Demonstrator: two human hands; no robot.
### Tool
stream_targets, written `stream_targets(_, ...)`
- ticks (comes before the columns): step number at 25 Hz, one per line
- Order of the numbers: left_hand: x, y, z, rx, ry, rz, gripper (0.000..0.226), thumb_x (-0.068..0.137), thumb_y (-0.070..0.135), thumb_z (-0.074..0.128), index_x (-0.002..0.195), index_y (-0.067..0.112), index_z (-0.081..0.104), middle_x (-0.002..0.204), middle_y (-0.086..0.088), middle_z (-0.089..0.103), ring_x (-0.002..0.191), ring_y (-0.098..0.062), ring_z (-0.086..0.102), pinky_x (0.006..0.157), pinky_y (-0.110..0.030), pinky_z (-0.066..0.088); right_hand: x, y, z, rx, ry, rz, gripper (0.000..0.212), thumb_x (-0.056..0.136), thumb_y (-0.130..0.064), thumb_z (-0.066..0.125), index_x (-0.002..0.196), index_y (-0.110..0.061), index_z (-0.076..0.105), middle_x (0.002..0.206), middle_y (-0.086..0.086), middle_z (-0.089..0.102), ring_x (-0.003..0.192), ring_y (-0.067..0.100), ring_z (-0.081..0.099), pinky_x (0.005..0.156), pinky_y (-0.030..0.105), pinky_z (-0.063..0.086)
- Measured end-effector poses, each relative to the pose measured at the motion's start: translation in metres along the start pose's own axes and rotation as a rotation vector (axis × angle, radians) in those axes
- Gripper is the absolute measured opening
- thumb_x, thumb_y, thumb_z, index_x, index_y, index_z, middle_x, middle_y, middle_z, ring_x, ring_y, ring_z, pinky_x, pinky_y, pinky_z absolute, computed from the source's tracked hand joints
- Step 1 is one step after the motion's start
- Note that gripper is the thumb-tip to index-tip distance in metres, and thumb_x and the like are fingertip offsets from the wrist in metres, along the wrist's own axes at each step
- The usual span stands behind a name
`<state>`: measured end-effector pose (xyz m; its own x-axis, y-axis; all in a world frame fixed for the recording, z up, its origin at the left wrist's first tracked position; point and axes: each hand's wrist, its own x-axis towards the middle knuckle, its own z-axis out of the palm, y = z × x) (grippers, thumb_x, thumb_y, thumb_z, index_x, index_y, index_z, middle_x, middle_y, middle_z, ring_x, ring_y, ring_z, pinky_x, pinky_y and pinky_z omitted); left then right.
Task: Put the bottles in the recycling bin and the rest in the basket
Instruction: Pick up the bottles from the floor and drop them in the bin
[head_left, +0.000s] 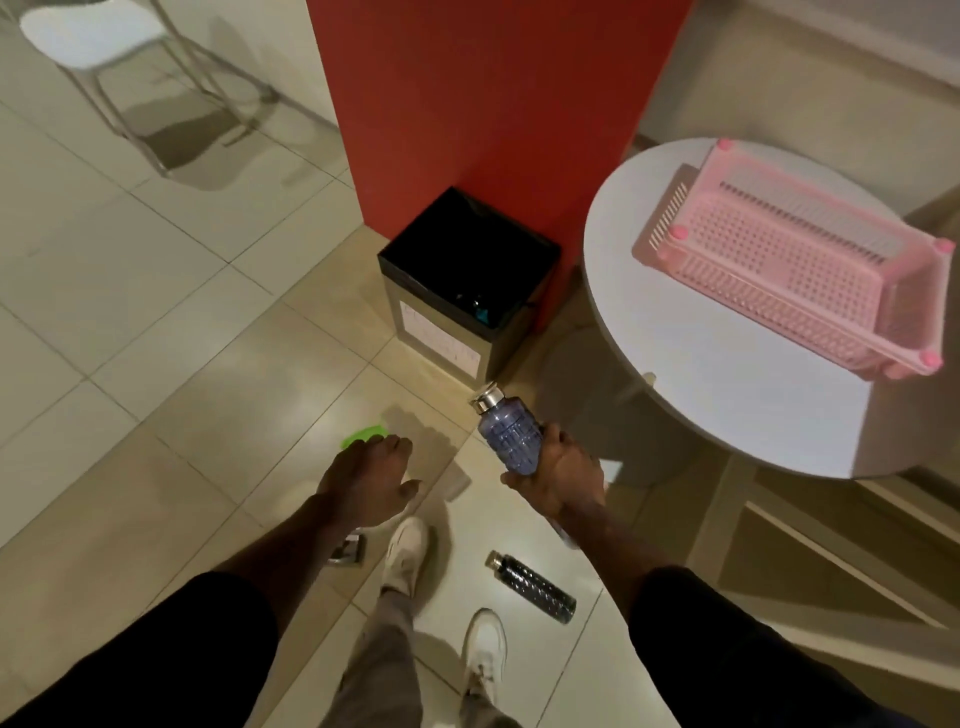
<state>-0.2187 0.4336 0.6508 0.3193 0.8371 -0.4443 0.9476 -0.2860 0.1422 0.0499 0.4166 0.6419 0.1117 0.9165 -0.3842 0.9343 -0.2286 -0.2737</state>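
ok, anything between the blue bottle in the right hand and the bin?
Nothing visible. The translucent blue bottle with a silver cap, gripped by the right hand, has bare floor tiles between it and the square black-lined bin, whose top is open.

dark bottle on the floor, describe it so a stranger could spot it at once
From the red pillar and the bin at its foot, come down the floor to the white shoes. Just right of them lies the dark bottle, silver-capped. Unlike the blue bottle in the right hand, it is black and unheld.
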Motion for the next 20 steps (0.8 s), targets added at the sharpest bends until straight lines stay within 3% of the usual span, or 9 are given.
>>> stream_targets(7, 0.145, -0.094, 0.001, 0.081, -0.144, 0.104, 0.044, 0.102, 0.052, 0.051, 0.124, 0.015, 0.06, 0.123, -0.006, 0.069, 0.112, -0.028, 0.067, 0.093, -0.039, 0.052, 0.2, -0.072, 0.0, -0.028, -0.023, 0.097, 0.088, 0.069, -0.068, 0.079, 0.132, -0.016, 0.047, 0.123, 0.008, 0.067, 0.111, 0.03, 0.066, 0.096, 0.045, 0.055)
stream_targets(10, 0.213, -0.137, -0.003, 0.033, -0.148, 0.098, 0.042, 0.103, 0.052, 0.053, 0.122, 0.015, 0.059, 0.122, -0.007, 0.069, 0.113, -0.03, 0.066, 0.09, -0.041, 0.052, 0.303, -0.098, -0.007, -0.083, -0.021, 0.093, 0.09, 0.073, -0.066, 0.077, 0.137, -0.016, 0.039, 0.122, 0.01, 0.065, 0.109, 0.032, 0.066, 0.096, 0.045, 0.052)
stream_targets(14, 0.287, -0.176, -0.013, 0.027, -0.115, 0.108, 0.041, 0.104, 0.051, 0.053, 0.123, 0.015, 0.058, 0.123, -0.005, 0.066, 0.115, -0.028, 0.064, 0.087, -0.038, 0.051, 0.425, -0.119, -0.021, -0.224, 0.04, 0.035, 0.095, 0.072, -0.065, 0.082, 0.139, -0.012, 0.041, 0.124, 0.013, 0.063, 0.113, 0.034, 0.062, 0.095, 0.045, 0.052)
stream_targets(20, 0.333, -0.2, 0.026, 0.044, -0.149, 0.126, 0.038, 0.103, 0.05, 0.053, 0.124, 0.018, 0.059, 0.123, -0.002, 0.068, 0.115, -0.027, 0.066, 0.089, -0.038, 0.051, 0.546, -0.135, -0.009, -0.312, 0.099, 0.007, 0.095, 0.074, -0.073, 0.077, 0.136, -0.008, 0.046, 0.125, 0.019, 0.063, 0.116, 0.038, 0.062, 0.088, 0.046, 0.052)
